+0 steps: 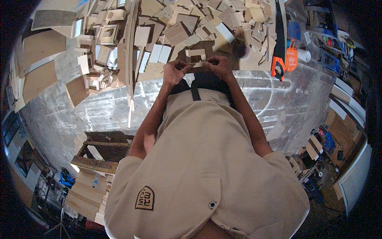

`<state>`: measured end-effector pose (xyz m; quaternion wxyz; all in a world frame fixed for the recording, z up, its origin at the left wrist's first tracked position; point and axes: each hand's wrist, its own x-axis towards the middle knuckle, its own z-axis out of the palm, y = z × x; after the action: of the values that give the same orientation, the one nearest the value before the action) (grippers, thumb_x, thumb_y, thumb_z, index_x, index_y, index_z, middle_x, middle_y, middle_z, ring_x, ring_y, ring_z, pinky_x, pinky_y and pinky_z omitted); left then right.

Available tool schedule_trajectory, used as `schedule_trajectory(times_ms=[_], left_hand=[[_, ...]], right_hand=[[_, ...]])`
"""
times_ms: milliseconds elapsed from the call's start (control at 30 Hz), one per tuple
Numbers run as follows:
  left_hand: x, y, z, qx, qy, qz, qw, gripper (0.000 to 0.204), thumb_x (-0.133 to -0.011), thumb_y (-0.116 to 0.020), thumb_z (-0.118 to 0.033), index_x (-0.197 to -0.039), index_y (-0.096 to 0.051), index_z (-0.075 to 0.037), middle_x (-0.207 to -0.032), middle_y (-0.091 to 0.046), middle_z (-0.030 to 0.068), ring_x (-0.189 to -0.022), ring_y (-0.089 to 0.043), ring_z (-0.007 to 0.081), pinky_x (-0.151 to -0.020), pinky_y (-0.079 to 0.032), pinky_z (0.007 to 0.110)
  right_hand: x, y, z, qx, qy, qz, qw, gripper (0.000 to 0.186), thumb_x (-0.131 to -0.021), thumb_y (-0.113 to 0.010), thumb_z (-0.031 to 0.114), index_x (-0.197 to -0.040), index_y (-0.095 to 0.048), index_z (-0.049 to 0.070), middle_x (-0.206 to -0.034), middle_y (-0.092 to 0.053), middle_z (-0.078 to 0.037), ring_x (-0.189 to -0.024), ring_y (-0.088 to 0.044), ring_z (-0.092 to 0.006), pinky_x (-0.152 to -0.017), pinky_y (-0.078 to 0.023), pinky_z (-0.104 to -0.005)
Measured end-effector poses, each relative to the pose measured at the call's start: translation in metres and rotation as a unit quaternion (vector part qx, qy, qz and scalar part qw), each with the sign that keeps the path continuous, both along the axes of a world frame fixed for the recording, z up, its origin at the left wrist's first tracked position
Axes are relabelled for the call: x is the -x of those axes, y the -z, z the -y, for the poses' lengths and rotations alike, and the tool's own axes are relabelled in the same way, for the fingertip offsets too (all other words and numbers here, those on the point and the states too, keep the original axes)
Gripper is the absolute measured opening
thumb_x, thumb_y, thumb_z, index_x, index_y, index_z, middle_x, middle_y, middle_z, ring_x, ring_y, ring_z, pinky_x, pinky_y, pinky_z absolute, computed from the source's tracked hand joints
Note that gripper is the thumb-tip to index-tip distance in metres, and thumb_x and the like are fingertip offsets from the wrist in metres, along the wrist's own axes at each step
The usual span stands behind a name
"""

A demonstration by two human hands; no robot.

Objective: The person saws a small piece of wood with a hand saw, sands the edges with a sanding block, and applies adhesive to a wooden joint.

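Observation:
Between my two hands is a small, thin strip of light wood, held level by its ends. My left hand pinches the left end with thumb and fingers. At the other end, my right hand closes on it in the same way. Just beyond the strip sits a small wooden frame-like piece with a dark opening, on a brown board. Whether the strip touches that piece cannot be made out. Many loose wood offcuts lie in a pile past my hands, with some white-faced pieces among them.
Long wooden strips lie left of the pile, beside stacked small wood assemblies. At the right are a handsaw with an orange handle, an orange basket-like item and a white roll. A wooden stool stands behind left.

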<state>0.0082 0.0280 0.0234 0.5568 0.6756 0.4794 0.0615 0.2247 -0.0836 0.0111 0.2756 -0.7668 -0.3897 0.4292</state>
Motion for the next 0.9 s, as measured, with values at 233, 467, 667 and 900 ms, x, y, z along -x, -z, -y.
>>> schedule_trajectory(times_ms=[233, 467, 667, 900], left_hand=[[0.0, -0.003, 0.0, -0.009, -0.004, 0.009, 1.0, 0.022, -0.079, -0.079, -0.021, -0.087, -0.074, -0.002, -0.083, -0.074, 0.0125, -0.076, -0.073, 0.021, -0.071, -0.056, 0.033], [0.002, 0.003, 0.0, 0.03, 0.003, 0.031, 0.999, 0.023, -0.081, -0.078, -0.021, -0.09, -0.074, 0.0, -0.085, -0.075, 0.0129, -0.077, -0.071, 0.0171, -0.072, -0.056, 0.031], [0.003, 0.0, 0.001, 0.035, 0.007, 0.051, 0.998, 0.02, -0.082, -0.077, -0.017, -0.091, -0.075, 0.001, -0.085, -0.075, 0.0125, -0.078, -0.07, 0.0158, -0.072, -0.055, 0.03], [0.002, -0.002, 0.0, 0.027, 0.003, 0.043, 0.999, 0.017, -0.081, -0.077, -0.016, -0.091, -0.075, -0.001, -0.084, -0.075, 0.0113, -0.075, -0.07, 0.0144, -0.071, -0.055, 0.029]], right_hand=[[-0.002, 0.005, 0.001, 0.011, -0.01, 0.004, 1.0, 0.026, -0.083, -0.073, 0.024, -0.097, -0.073, 0.001, -0.088, -0.074, -0.011, -0.078, -0.068, -0.0155, -0.075, -0.054, -0.0324], [-0.003, 0.005, 0.001, 0.0, -0.025, 0.018, 1.0, 0.028, -0.084, -0.073, 0.026, -0.096, -0.073, 0.001, -0.088, -0.074, -0.011, -0.079, -0.068, -0.0164, -0.076, -0.053, -0.0327], [-0.001, -0.001, 0.001, 0.02, 0.013, -0.026, 0.999, 0.029, -0.084, -0.074, 0.028, -0.097, -0.073, 0.001, -0.088, -0.074, -0.011, -0.079, -0.069, -0.0174, -0.077, -0.053, -0.0333], [-0.001, -0.007, 0.0, 0.012, -0.004, -0.001, 1.0, 0.028, -0.084, -0.074, 0.027, -0.097, -0.074, 0.002, -0.089, -0.074, -0.01, -0.078, -0.068, -0.0164, -0.075, -0.053, -0.0327]])
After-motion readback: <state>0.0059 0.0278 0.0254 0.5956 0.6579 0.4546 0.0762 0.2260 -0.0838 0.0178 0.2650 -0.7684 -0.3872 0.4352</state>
